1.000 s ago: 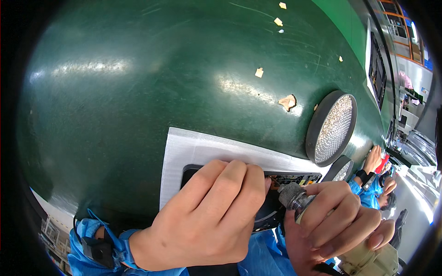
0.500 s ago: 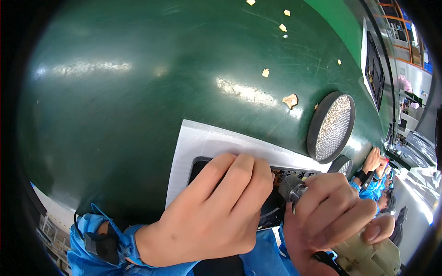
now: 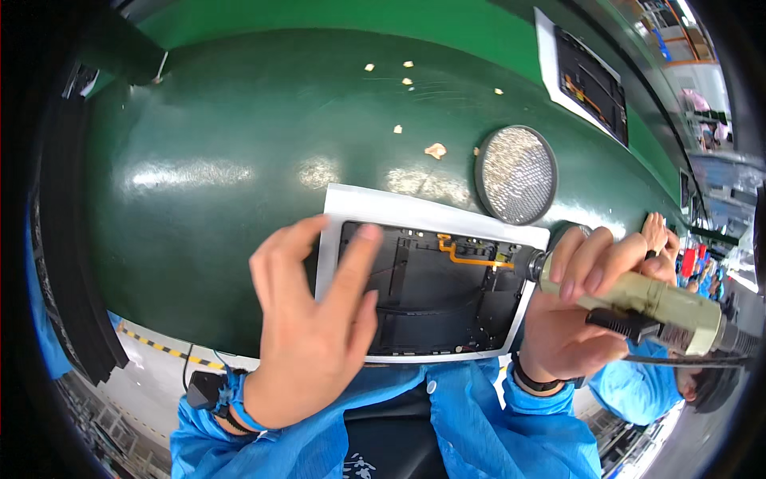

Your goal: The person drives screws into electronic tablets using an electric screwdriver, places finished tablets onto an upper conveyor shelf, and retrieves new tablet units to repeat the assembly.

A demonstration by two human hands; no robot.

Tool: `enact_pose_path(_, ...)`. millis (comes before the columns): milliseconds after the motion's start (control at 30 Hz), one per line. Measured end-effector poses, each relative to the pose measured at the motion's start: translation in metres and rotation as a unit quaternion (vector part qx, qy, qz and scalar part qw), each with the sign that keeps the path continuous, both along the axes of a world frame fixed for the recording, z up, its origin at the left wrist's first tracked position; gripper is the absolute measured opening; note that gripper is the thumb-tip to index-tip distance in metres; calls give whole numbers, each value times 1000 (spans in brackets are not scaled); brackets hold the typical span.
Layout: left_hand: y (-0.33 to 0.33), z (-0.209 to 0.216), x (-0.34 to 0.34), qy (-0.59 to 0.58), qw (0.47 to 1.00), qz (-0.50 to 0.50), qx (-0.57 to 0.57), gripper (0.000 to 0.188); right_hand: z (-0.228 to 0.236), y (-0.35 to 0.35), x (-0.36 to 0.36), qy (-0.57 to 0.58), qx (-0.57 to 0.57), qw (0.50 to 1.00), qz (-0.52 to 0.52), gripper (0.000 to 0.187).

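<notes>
My right hand (image 3: 558, 339) is wrapped round a pale yellow-green electric screwdriver (image 3: 678, 310), held slanting with its dark nose over the upper right corner of a black tablet-like device housing (image 3: 435, 291). Whether the bit touches the housing is hidden. An orange flex cable (image 3: 471, 261) runs along the upper inside of the housing. Over its left edge, my left hand (image 3: 307, 343) is open with fingers apart, the index fingertip at the upper left corner. Beneath the housing lies a white sheet (image 3: 391, 203).
Beyond the housing stands a round dark dish (image 3: 482, 188) of tiny screws (image 3: 511, 153), with a second dish (image 3: 568, 233) partly hidden behind my right hand. Yellowish scraps (image 3: 435, 151) lie scattered. Another housing (image 3: 586, 88) rests far right. A co-worker's hand (image 3: 654, 231) shows at the right.
My left hand has moved left and spread its fingers, uncovering the housing. My right hand has tilted the screwdriver toward the upper right corner. The whole view has shifted.
</notes>
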State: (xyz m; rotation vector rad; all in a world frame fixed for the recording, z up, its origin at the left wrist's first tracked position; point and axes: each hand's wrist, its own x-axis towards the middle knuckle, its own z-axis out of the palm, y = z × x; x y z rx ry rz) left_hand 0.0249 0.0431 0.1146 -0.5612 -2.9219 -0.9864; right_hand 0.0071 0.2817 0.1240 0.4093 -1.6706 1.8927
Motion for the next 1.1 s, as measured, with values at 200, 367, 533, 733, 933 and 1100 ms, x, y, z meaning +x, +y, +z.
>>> enact_pose_path(200,-4,-6,22,-75,994,68,27,73,9,43,43,-94,127,979,-132,80)
enact_pose_path(367,4,-15,16,-137,975,134,113,67,-1,55,103,-326,436,809,-223,42)
enact_pose_path(533,-12,-10,9,-129,973,158,112,50,-18,46,121,-406,418,781,-225,36)
enact_pose_path(733,-16,-27,15,-128,981,95,113,32,-33,50,120,-429,400,781,-214,12)
enact_pose_path(933,-29,9,22,-174,968,97,150,37,-9,43,130,-296,422,830,-215,23)
enact_pose_path(1100,-56,44,-26,-80,971,122,187,41,12,33,72,-255,354,884,-167,39)
